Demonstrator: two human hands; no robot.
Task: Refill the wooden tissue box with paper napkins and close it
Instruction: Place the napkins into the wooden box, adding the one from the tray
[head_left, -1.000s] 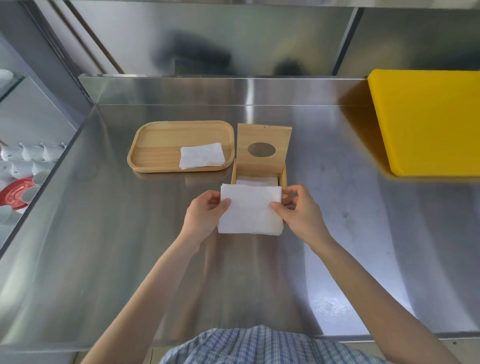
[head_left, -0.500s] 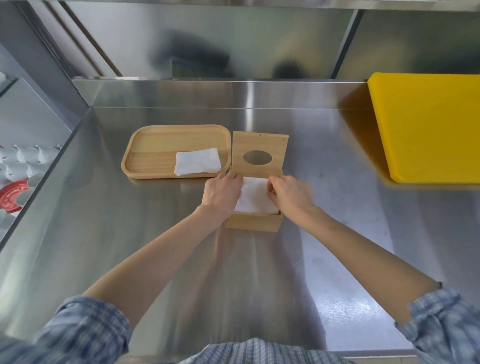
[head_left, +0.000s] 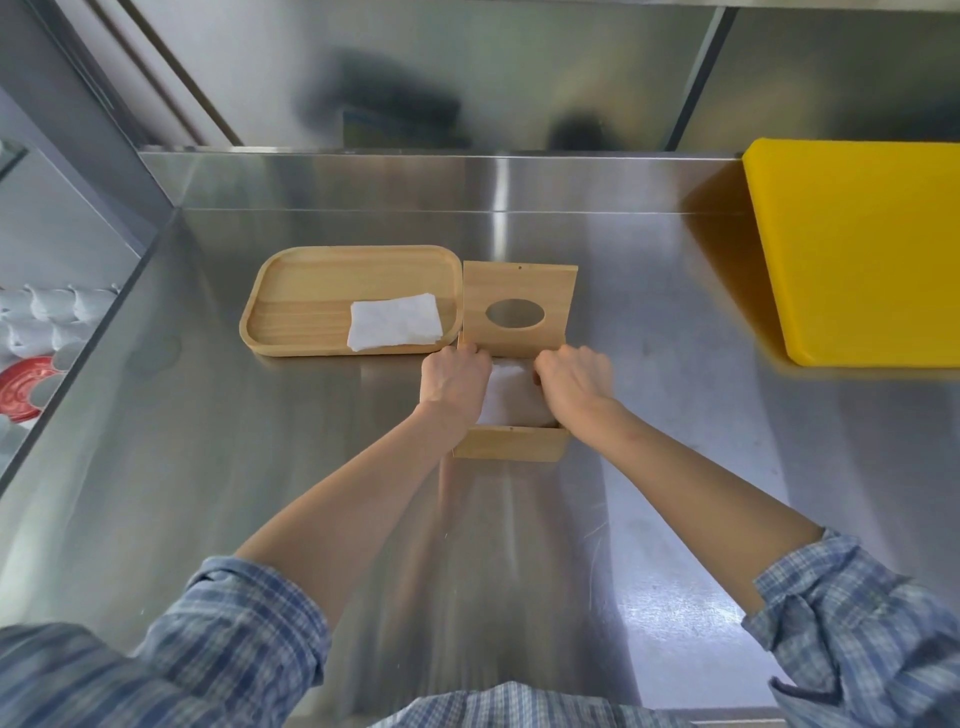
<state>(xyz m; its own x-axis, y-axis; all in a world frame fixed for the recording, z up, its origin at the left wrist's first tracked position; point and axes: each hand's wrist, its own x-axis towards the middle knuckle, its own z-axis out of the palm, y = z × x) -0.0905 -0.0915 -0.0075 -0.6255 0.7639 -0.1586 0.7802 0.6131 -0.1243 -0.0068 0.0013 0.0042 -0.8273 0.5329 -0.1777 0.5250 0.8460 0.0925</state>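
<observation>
The wooden tissue box stands on the steel counter with its lid swung up and back, an oval hole in the lid. A stack of white paper napkins lies inside the box. My left hand presses on the stack's left side and my right hand on its right side, fingers curled down into the box at its far edge. The fingertips are hidden. One more folded napkin lies on the wooden tray left of the box.
A yellow cutting board lies at the right rear of the counter. The steel backsplash rises behind the tray. Left of the counter edge, white cups and a red-and-white dish sit lower down.
The napkin stack, held in front of the box a second ago, has gone down into the box. Both hands have followed it in and now press at its far edge.
</observation>
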